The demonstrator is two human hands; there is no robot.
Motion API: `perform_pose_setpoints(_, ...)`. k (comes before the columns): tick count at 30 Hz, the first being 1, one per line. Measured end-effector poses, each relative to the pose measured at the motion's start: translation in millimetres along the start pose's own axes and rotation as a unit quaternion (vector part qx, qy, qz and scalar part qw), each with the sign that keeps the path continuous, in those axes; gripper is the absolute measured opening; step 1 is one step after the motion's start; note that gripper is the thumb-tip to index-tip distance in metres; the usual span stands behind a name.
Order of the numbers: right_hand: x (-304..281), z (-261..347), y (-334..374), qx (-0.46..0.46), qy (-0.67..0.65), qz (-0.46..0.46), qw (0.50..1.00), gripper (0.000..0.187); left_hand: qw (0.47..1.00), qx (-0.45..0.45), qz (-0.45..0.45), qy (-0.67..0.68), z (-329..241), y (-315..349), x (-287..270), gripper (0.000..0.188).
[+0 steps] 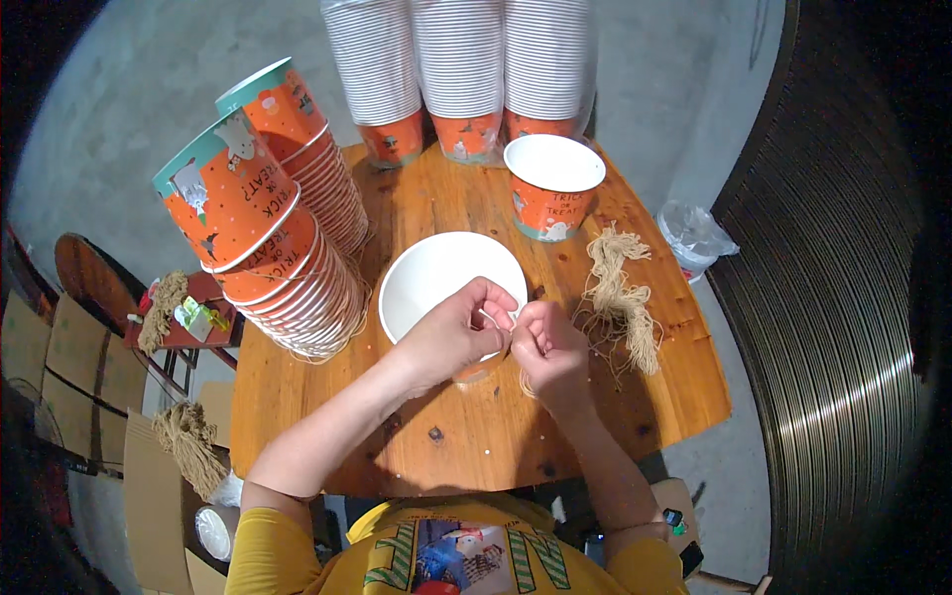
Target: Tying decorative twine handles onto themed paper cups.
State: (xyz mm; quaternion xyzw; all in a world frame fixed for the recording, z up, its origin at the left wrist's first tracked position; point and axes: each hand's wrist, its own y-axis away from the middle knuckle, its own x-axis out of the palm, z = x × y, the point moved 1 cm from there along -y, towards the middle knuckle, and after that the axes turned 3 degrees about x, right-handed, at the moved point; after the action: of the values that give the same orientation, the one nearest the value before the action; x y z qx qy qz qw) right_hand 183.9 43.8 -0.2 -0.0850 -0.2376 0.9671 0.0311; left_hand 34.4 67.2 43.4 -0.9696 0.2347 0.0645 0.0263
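Note:
A white-lined paper bucket (436, 273) stands in front of me on the wooden table (397, 456), its open top facing up. Over the near right part of its rim, my left hand (461, 322) pinches a thin beige string (527, 384). My right hand (551, 352) is closed on the same string, close beside the left fingertips, and a short loose end hangs below it. The exact spot where string and bucket rim meet is hidden by my fingers. To the right of my right hand lies a bundle of beige strings (620, 297).
Nested orange buckets with strings (297, 297) lean at the left. Tall wrapped stacks of buckets (461, 69) line the back, with a single orange bucket (555, 198) before them. A lined bin (694, 243) stands beyond the right edge; a red stool (193, 322) and cardboard (154, 506) are left.

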Motion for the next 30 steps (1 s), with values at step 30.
perform_pose_setpoints(30,-2.0,-16.4,-2.9,0.037,-0.080,-0.055,0.995,0.010,0.981,0.014,-0.037,-0.189,-4.9,3.8,-0.4,0.013)
